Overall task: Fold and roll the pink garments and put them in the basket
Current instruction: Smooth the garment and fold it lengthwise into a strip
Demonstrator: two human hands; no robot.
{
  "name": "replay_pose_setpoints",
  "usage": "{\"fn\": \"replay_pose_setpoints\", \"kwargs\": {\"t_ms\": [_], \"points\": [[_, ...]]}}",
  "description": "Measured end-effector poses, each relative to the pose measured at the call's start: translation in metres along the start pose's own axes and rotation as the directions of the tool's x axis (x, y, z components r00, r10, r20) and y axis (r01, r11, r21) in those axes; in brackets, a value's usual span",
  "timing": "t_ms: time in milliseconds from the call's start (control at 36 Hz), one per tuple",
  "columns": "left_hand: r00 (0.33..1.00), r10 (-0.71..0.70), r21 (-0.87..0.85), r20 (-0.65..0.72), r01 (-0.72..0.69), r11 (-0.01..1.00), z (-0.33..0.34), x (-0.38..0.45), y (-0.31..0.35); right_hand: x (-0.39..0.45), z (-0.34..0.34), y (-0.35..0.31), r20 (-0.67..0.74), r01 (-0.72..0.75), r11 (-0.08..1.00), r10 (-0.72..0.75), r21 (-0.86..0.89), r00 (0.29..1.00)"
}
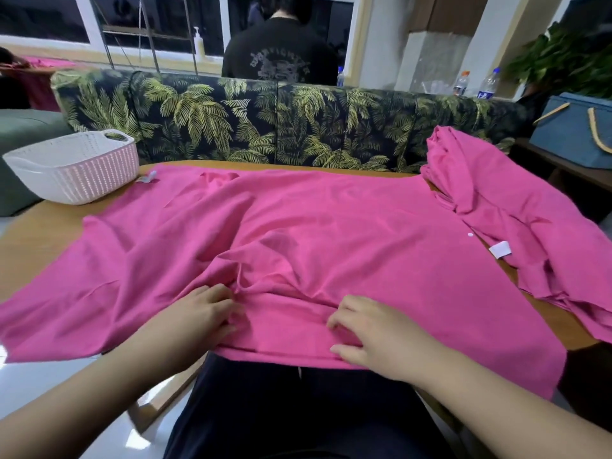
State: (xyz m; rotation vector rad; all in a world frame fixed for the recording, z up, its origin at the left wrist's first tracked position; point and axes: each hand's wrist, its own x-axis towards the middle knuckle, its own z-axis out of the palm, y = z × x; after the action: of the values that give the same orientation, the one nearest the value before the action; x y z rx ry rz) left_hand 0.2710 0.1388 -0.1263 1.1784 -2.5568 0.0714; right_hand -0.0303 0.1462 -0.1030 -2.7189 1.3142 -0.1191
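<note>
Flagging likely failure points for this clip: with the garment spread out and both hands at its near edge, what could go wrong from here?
1. The pink garment is bunched and wrinkled near the left hand and right hand; rolling now may lock in creases.
2. Its near edge and left side overhang the table, so it could slide off.
3. A second pink garment overlaps its right side and might get dragged along.

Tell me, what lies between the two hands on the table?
In the head view, only a rumpled fold of the pink garment lies between the left hand and right hand.
</note>
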Motion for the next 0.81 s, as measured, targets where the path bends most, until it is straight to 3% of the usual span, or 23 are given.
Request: {"fn": "replay_pose_setpoints", "kwargs": {"t_ms": [56,194,306,417,583,667,750,806], "points": [[0.999,0.02,0.019,0.043,-0.02,1.0,-0.003,0.0,-0.003,0.003,0.004,-0.001,0.004,-0.026,0.999,0.026,-0.025,1.0],[0.992,0.016,-0.137,0.122,0.001,0.991,-0.008,-0.001,-0.012,0.001,0.015,0.002,-0.108,0.012,0.999,-0.009,0.033,0.994],[0.995,0.08,-0.042,0.052,-0.078,0.996,-0.008,0.0,-0.005,0.002,0.017,0.004,-0.188,0.025,0.994,-0.004,0.111,0.982],[0.997,0.051,-0.016,-0.058,-0.052,0.998,-0.011,-0.002,-0.001,0.02,0.008,0.004,-0.241,0.015,0.989,0.022,0.149,0.97],[0.988,-0.013,-0.058,-0.154,0.005,0.998,-0.028,-0.012,0.006,0.074,0.005,0.011,0.024,-0.128,0.968,0.126,0.215,0.992],[0.988,0.001,-0.067,-0.155,-0.012,0.998,-0.035,-0.02,0.016,0.088,0.009,0.014,0.149,-0.213,0.97,0.195,0.117,0.969],[0.996,-0.019,-0.146,-0.089,0.005,0.989,-0.034,-0.033,0.019,0.093,0.013,0.017,0.152,-0.24,0.97,0.233,0.029,0.961],[0.992,-0.119,-0.304,0.04,0.126,0.944,-0.028,-0.043,0.018,0.095,0.015,0.018,0.144,-0.24,0.971,0.236,0.011,0.961]]}}
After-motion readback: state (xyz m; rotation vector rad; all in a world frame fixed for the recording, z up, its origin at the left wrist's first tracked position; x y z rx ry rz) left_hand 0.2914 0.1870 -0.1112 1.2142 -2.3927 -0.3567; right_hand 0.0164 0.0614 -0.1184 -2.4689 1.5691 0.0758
